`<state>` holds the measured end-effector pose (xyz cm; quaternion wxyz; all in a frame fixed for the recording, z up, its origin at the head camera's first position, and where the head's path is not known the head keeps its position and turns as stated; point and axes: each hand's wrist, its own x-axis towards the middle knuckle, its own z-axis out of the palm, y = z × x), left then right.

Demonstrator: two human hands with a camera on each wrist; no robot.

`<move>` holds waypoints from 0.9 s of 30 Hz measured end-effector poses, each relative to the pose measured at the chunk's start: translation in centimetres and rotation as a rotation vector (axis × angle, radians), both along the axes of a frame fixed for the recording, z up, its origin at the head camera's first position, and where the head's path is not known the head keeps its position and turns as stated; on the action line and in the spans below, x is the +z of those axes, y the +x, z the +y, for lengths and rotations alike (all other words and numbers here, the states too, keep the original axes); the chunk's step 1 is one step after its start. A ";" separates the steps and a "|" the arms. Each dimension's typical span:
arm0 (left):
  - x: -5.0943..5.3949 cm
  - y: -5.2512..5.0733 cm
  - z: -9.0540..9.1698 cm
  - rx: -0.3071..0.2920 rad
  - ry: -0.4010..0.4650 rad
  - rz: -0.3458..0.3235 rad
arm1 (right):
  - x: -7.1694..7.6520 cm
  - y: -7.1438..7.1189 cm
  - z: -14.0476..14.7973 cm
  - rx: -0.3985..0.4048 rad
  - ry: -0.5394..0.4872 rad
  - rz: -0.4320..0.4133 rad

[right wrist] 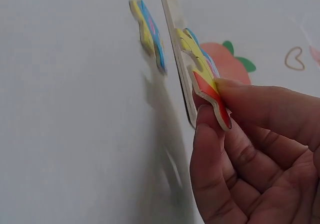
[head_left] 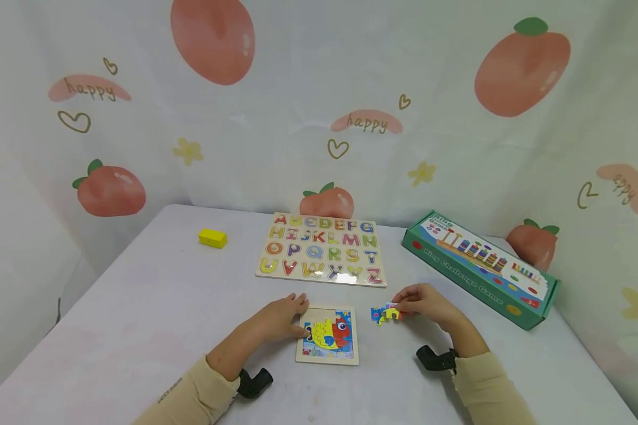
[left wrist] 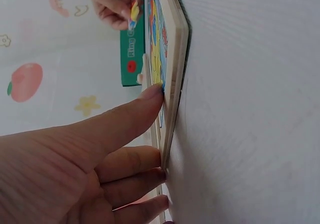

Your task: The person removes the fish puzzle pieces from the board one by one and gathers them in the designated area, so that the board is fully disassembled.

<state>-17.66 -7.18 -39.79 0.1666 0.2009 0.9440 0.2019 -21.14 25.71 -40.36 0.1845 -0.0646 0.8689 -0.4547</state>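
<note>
A square wooden fish puzzle board (head_left: 326, 360) lies on the table, its red, yellow and blue fish picture partly filled in. My left hand (head_left: 279, 319) rests at the board's left side. In the left wrist view, the thumb (left wrist: 135, 109) touches the board's upper edge and the other fingers lie loosely against its side. Right of the board, my right hand (head_left: 424, 304) pinches a puzzle piece (right wrist: 206, 79) between thumb and fingers. This piece is yellow and red with some blue. Beside it is another puzzle piece (right wrist: 149, 32), blue and yellow, partly overlapped in the head view.
Behind the puzzle lies a wooden alphabet board (head_left: 321, 251) with knobbed letters. A green Ring Challenge Game box (head_left: 473, 277) sits at the right. Towards the back left is a yellow block (head_left: 212, 238). A printed cloth (head_left: 276, 136) hangs behind the white table (head_left: 154, 307).
</note>
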 end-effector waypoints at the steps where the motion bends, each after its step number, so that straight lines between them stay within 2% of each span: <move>1: 0.0 0.0 0.0 -0.001 -0.002 0.001 | 0.0 0.1 0.3 -0.001 0.006 0.002; 10: -0.1 0.1 0.1 0.010 0.001 0.000 | 0.0 0.5 1.7 -0.031 0.052 -0.006; 20: -0.1 0.1 0.1 0.010 -0.002 -0.003 | -0.8 0.5 1.8 -0.072 0.073 0.027; 27: 0.0 0.1 0.0 0.016 0.003 -0.012 | -0.8 0.6 1.7 -0.067 0.087 0.044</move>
